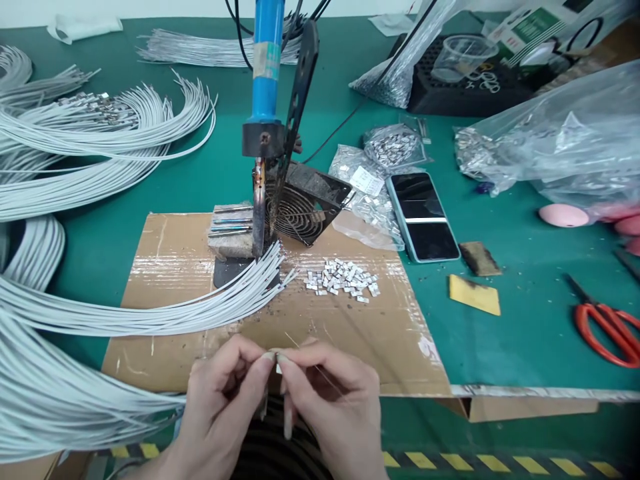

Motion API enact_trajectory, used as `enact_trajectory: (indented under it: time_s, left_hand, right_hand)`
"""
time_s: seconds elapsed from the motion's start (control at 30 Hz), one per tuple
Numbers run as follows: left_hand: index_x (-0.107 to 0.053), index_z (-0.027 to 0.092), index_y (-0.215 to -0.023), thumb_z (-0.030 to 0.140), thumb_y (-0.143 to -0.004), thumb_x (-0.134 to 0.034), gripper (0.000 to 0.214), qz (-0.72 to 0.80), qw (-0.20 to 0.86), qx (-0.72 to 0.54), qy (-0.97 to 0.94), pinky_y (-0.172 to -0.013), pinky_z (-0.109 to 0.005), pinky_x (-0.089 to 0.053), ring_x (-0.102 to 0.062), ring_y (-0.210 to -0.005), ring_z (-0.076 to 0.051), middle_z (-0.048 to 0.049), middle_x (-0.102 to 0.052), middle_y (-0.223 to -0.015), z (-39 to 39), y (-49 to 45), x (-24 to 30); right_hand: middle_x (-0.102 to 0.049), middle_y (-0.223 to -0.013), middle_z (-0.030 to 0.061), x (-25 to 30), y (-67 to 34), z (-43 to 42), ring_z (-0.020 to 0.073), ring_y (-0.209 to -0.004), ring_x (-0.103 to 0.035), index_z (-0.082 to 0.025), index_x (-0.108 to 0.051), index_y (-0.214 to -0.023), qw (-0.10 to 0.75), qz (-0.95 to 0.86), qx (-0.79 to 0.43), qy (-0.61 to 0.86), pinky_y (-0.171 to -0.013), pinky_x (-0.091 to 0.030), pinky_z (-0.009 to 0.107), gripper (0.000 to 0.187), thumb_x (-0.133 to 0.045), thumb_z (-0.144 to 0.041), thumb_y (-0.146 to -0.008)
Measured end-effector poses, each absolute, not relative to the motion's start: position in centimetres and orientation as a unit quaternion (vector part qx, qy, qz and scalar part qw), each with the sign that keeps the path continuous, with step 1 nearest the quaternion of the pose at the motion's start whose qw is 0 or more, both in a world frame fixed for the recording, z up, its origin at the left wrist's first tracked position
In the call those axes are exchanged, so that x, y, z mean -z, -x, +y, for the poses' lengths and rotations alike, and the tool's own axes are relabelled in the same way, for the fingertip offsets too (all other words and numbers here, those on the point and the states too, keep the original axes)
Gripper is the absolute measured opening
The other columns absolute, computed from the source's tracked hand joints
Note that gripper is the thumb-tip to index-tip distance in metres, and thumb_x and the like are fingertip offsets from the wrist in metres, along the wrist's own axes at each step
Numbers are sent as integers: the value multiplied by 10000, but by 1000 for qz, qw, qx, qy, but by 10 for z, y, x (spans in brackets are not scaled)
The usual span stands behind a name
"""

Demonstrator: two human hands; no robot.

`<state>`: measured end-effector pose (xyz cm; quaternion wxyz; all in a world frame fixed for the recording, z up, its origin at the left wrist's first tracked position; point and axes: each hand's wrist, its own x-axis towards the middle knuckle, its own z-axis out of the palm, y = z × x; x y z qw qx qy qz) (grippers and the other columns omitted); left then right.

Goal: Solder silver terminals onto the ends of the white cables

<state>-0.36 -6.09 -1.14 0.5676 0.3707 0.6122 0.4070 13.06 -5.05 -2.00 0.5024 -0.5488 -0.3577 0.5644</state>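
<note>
Near the table's front edge, my left hand [225, 397] and my right hand [333, 400] meet fingertip to fingertip, both closed in a pinch. A small whitish piece [279, 368] shows just under the thumb tips, mostly hidden by them. It resembles the flat metal pieces [345, 277] heaped on the cardboard beyond. A thin thread-like wire [327, 379] runs across my right hand; whether the fingers grip it I cannot tell. Ahead of my left hand lies a bundle of white cables [200, 319], its stripped ends beneath an upright blue soldering iron [265, 73].
A cardboard sheet [165, 267] covers the work spot. Behind it stand a small fan [300, 207] and the iron's stand. More white cables [90, 140] fill the left. On the right lie a phone [425, 217], a yellow sponge [474, 295], red-handled scissors [605, 327] and plastic bags [560, 133].
</note>
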Motion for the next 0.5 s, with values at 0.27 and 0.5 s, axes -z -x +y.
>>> enact_trajectory:
  time_s: [0.27,0.5]
  left_hand:
    - [-750,178,-809,414,-848,-864,265,560,648,-442,-267,-498,-151,-370,-459,-540,-74,29,-632,-630,-48,7,10]
    - [-771,169,-700,227,-717,-900,142,621,589,-447,-260,-534,-153,-451,-563,-546,-85,27,-687,-600,-39,1,1]
  right_hand:
    - [-769,-706,16,31,-141,-46,126,-535,-680,-225,-819,-959,509,-644,-307,482,-521,-561,208,251,-724,-16,-860]
    - [-737,-674,0,24,-146,-37,105,-520,-644,-265,-873,-984,500,-589,-409,486,-492,-517,187,229,-751,-93,-896]
